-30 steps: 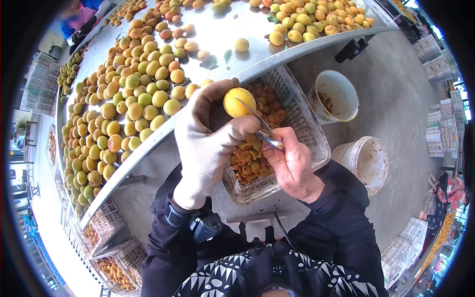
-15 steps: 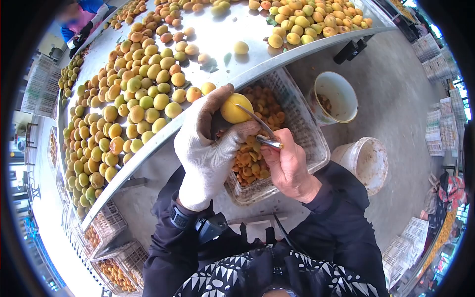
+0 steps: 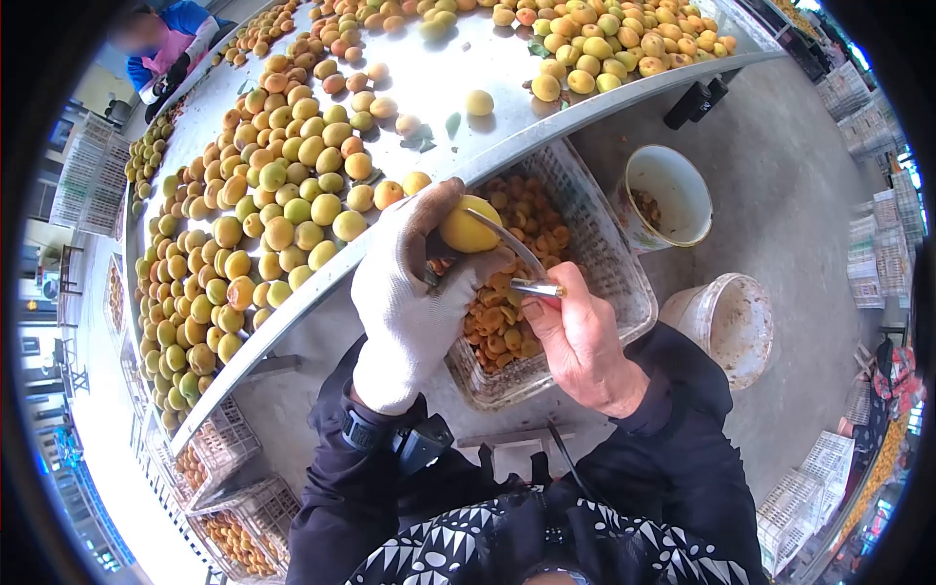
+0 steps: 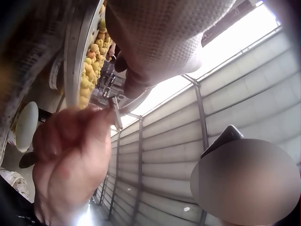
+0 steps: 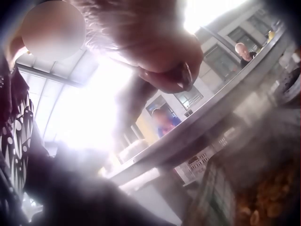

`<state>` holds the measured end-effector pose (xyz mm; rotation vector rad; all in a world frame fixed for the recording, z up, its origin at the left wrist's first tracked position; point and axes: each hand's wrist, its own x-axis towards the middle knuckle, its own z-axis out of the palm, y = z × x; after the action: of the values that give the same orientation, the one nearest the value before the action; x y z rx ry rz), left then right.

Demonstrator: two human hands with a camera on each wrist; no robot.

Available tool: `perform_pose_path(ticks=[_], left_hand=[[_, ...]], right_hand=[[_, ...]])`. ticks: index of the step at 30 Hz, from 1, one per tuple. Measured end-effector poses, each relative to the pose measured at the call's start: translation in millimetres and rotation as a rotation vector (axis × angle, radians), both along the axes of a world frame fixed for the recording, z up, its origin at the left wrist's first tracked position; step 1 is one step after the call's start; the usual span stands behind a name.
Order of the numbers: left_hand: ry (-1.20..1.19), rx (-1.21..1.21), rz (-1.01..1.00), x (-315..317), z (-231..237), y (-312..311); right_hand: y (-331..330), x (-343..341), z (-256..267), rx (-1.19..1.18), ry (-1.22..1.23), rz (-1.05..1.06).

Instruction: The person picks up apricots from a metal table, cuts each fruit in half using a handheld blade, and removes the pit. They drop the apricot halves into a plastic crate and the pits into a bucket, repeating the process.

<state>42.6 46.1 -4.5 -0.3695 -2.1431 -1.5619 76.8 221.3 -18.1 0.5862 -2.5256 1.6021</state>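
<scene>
My left hand, in a white knitted glove with brown-stained fingertips, holds a yellow apricot between thumb and fingers. A small knife is gripped in my bare right hand. Its thin curved blade reaches left to the fruit, with the tip at the apricot's upper side. Below both hands stands a dirty white plastic crate of orange apricot pieces. In the left wrist view the bare hand shows close up, and the glove hides the fruit.
A metal table covered with many whole apricots curves in front, its edge just beyond the glove. Two white buckets stand on the floor at the right. Crates of apricots sit lower left. Another person works at the far left.
The knife handle has swung to lie more level, and the blade's angle against the apricot has shifted. The apricot stays in the gloved hand. The head view has shifted slightly.
</scene>
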Motion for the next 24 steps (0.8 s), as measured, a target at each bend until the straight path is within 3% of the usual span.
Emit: perform_pose_path(ticks=[3,5,15,24], left_hand=[[-0.046,0.03,0.039,0,1,2],[0.044,-0.005,0.044,-2,-3,0],[-0.015,0.139,-0.001,-2,-1,0],[0.055,-0.063,0.07,0,-3,-5]], right_hand=[[0,1,0,-0.064,-0.034,-0.008],[0,-1,-1,-0.093,0.074,-0.088],[1,-3,-7,-0.027,0.047,-0.001],[3,-6,-6,0.05,0.048,-0.007]])
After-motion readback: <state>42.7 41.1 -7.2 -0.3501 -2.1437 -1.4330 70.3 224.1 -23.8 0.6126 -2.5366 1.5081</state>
